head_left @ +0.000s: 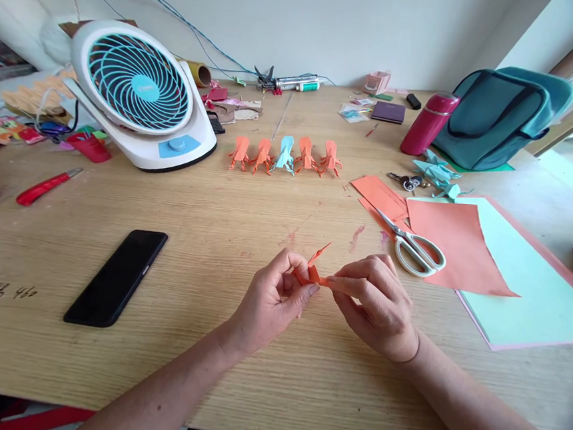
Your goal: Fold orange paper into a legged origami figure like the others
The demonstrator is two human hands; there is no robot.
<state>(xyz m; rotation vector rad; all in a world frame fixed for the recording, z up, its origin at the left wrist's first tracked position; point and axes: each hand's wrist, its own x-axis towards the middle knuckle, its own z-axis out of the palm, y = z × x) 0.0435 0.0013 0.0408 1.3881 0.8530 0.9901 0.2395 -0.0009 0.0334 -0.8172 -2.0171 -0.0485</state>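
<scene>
- The orange paper piece (314,271) is small and partly folded. It is held in the air just above the wooden table (246,211), near its front edge, between the two hands. One thin pointed flap stands up, away from the person.
- The step in hand seems to be a fine fold, or a shaping of one end of the piece. To do it well, one hand should only steady the body while the other makes the crease. The pinch should be firm but light, because such thin paper probably wrinkles or tears easily. The crease should be pressed along its whole line.
- The left hand (271,301) is closed on the left end of the piece. Thumb and forefinger press together on the paper, and the other fingers are curled below.
- The right hand (376,303) is closed too. Its fingertips (333,283) pinch the right end, so the two grips almost touch.
- Near on the right lie white-handled scissors (409,242) on an orange sheet (457,247), which covers part of a pale green sheet (526,283).
- Further back stands a row of five folded paper figures (286,155), four orange and one light blue.
- A black phone (116,277) lies on the left, well apart, and a white fan (139,92) stands behind it.
</scene>
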